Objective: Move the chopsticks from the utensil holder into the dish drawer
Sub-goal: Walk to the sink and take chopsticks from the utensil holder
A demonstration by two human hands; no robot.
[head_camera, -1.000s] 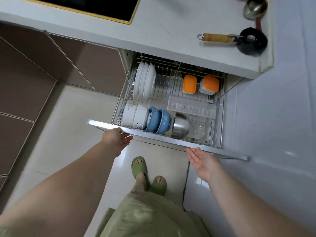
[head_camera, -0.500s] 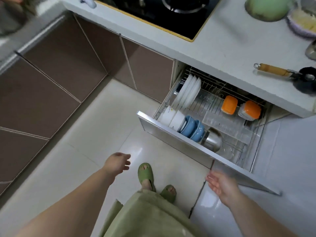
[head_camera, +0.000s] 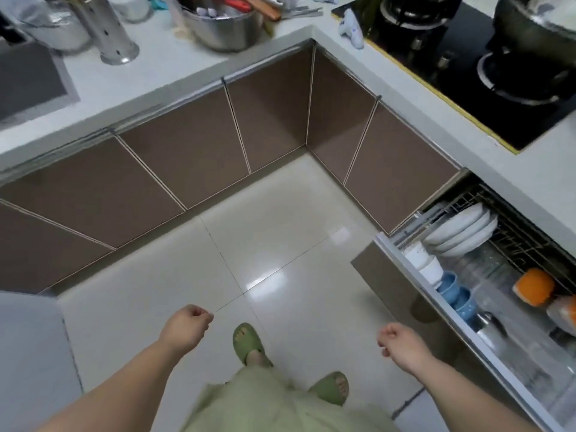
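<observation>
The dish drawer (head_camera: 414, 275) stands pulled out at the right, its wire rack holding white plates (head_camera: 461, 232), white and blue bowls (head_camera: 453, 291) and orange-lidded containers (head_camera: 533, 286). A perforated steel utensil holder (head_camera: 107, 32) stands on the counter at the top left; its top is cut off by the frame, so no chopsticks show. My left hand (head_camera: 187, 327) hangs over the floor with fingers curled and nothing in it. My right hand (head_camera: 402, 341) is loosely curled too, empty, a little left of the drawer front.
A steel bowl of utensils (head_camera: 224, 29) sits on the counter beside the holder. A sink (head_camera: 28, 85) lies at the far left. A gas hob (head_camera: 461, 67) with a pot is at the top right. Brown cabinet doors (head_camera: 187, 151) line the corner above the tiled floor (head_camera: 249, 244).
The view has swung left from the drawer to the counter corner. Both hands came off the drawer front and dropped back over the floor, fingers curling in.
</observation>
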